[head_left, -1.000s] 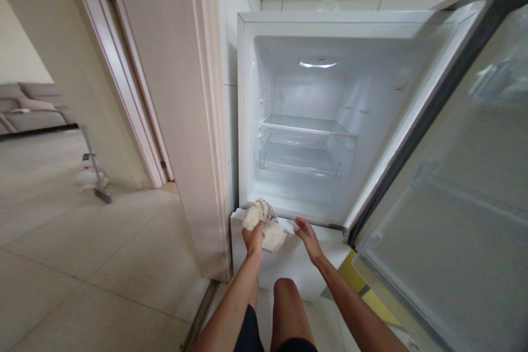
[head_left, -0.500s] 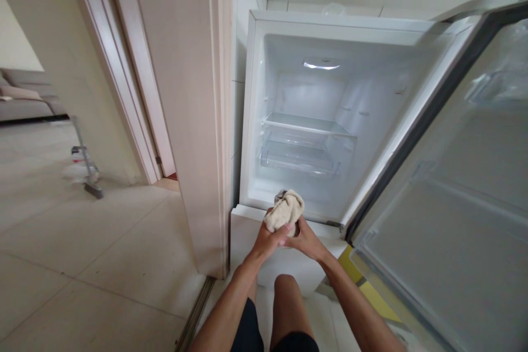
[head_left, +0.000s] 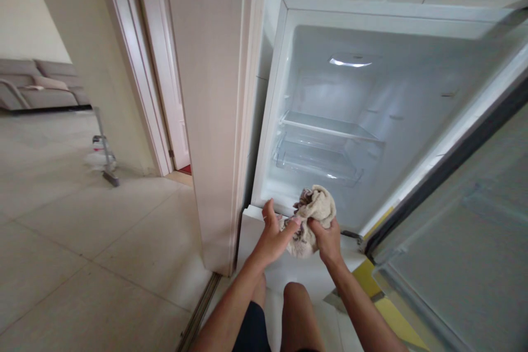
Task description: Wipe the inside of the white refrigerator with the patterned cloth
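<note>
A crumpled beige cloth [head_left: 313, 210] hangs in front of the lower edge of an open, empty fridge [head_left: 284, 121]. My right hand [head_left: 326, 239] is closed around the cloth from below. My left hand [head_left: 275, 236] sits just left of it, thumb up and fingers touching the cloth's lower part. Inside the fridge a glass shelf [head_left: 330, 125] lies above a clear drawer [head_left: 317, 162], and a light [head_left: 350, 62] glows at the top. My bare knee [head_left: 297, 308] shows below the hands.
The fridge door [head_left: 466, 220] stands open on the right. A wooden panel [head_left: 206, 110] borders the fridge on the left. Beyond it lie a tiled floor [head_left: 82, 242], a mop [head_left: 107, 159], a doorway and a grey sofa [head_left: 37, 88].
The cloth has passed from my left hand to my right hand. Both hands rose from the fridge's bottom ledge and came together. The view shifted left and closer.
</note>
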Available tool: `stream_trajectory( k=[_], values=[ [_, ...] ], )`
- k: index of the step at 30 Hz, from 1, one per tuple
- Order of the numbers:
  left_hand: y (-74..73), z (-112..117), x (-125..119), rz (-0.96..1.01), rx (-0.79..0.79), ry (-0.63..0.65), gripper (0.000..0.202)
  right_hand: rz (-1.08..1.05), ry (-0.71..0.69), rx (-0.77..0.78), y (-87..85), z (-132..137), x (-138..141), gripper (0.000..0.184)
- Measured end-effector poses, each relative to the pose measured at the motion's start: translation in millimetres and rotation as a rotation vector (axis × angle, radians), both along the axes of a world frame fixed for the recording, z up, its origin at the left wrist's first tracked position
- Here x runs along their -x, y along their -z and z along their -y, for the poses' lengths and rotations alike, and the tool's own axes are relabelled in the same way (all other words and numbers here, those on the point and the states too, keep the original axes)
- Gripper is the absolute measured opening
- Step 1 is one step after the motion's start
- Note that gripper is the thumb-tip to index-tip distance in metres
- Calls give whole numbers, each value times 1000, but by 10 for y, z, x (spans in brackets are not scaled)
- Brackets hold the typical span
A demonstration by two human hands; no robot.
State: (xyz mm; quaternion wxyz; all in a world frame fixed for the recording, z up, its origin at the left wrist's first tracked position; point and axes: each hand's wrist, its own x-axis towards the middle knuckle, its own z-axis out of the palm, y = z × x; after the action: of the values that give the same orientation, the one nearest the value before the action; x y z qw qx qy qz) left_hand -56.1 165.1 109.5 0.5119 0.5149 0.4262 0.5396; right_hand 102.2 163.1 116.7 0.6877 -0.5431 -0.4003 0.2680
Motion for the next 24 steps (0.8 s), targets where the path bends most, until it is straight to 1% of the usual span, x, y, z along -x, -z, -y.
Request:
stream_trajectory(
  k=[3,6,8,10,13,15,17,19,22,24],
  values=[
    [52,-343,182,-83,-76,-122,80,-151,42,-17,-8,-107,-129,56],
    [15,-785,314,-222,-174,-310,72,-339,18,1,17,-250,-271,60],
    [-51,-1099,335,-349,-266,-419,74,-441,1,39,57,-362,-343,60],
    [-128,-1411,302,-448,-324,-487,81,-491,9,71,107,-489,-388,58],
    [-220,-1842,207,-503,-343,-512,88,-513,-17,102,196,-716,-410,57],
    [-247,-2074,160,-491,-345,-546,84,-519,-67,148,269,-894,-406,56],
    [-237,-2238,145,-481,-347,-620,75,-514,-134,199,351,-1089,-389,52],
    [-193,-2326,153,-500,-353,-689,67,-502,-221,219,430,-1298,-354,48],
    [-90,-2360,166,-535,-367,-757,60,-468,-365,210,507,-1657,-255,40],
    [-24,-2362,157,-534,-389,-806,58,-361,-411,191,509,-1940,-165,37]
  ],
)
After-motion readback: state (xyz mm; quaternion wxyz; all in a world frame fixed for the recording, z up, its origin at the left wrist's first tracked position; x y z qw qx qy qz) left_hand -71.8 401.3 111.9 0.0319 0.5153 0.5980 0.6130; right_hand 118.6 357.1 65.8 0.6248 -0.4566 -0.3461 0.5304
